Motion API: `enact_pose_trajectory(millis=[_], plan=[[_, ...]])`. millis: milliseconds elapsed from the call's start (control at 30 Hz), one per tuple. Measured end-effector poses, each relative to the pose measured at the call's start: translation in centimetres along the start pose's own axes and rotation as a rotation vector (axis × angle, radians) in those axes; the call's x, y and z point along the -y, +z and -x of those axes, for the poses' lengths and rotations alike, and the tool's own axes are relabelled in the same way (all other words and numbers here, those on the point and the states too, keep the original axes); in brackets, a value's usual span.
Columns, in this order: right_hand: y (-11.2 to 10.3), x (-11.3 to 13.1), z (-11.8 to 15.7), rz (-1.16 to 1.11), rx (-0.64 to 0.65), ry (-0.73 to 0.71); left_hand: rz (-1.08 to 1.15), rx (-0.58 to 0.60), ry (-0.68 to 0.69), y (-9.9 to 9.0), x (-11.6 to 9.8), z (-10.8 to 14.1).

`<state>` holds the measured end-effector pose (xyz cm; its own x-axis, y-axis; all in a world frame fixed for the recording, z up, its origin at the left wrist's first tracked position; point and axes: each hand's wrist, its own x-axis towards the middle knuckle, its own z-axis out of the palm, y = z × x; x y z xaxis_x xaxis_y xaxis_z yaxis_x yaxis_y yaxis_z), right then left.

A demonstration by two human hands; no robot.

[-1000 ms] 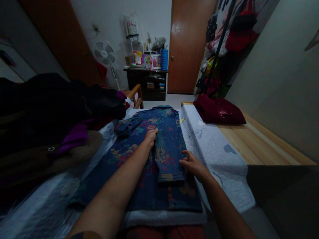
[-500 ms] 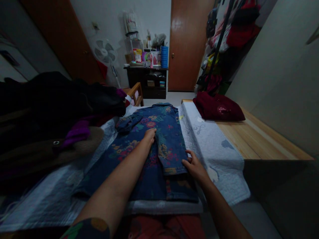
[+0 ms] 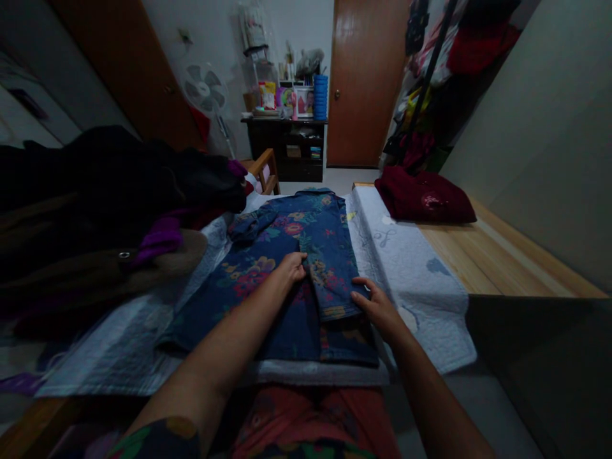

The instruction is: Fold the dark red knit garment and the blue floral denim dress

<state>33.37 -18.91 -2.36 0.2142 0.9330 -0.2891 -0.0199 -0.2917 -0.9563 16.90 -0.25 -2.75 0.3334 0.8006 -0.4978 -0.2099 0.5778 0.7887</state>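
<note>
A dark blue floral denim jacket point(image 3: 258, 271) lies spread on the pale quilted cover, collar at the far end. Its right sleeve is folded down over the body, the cuff pointing towards me. My left hand point(image 3: 292, 266) pinches the inner edge of that sleeve about midway along. At the sleeve's outer edge, just above the cuff, is my right hand point(image 3: 375, 305), its thumb and forefinger apart and touching the cloth. The other sleeve is bunched at the far left of the jacket.
Dark clothes point(image 3: 119, 185) are heaped on the left, with a purple piece among them. A folded maroon garment point(image 3: 425, 197) rests on the wooden board point(image 3: 459, 255) at right. Beyond stand a fan point(image 3: 205, 89), a dark cabinet point(image 3: 282, 150) and a wooden chair point(image 3: 268, 172).
My left hand has slid a little down the sleeve's edge towards me. The right hand stays by the cuff with its fingers slightly more stretched. The view has shifted slightly.
</note>
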Motion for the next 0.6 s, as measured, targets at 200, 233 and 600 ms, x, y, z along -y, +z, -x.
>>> enact_pose_trajectory(millis=[200, 233, 600], plan=[[-0.9, 0.0, 2.1, -0.09, 0.15, -0.068, -0.054, 0.139, -0.19, 0.4, 3.3, 6.0], [-1.0, -0.1, 2.3, -0.094, 0.175, -0.089, -0.051, 0.158, -0.192, 0.5, 4.1, 6.9], [0.6, -2.6, 1.8, 0.396, -0.171, -0.368, -0.169, 0.047, 0.066, 0.2, 7.1, 9.6]])
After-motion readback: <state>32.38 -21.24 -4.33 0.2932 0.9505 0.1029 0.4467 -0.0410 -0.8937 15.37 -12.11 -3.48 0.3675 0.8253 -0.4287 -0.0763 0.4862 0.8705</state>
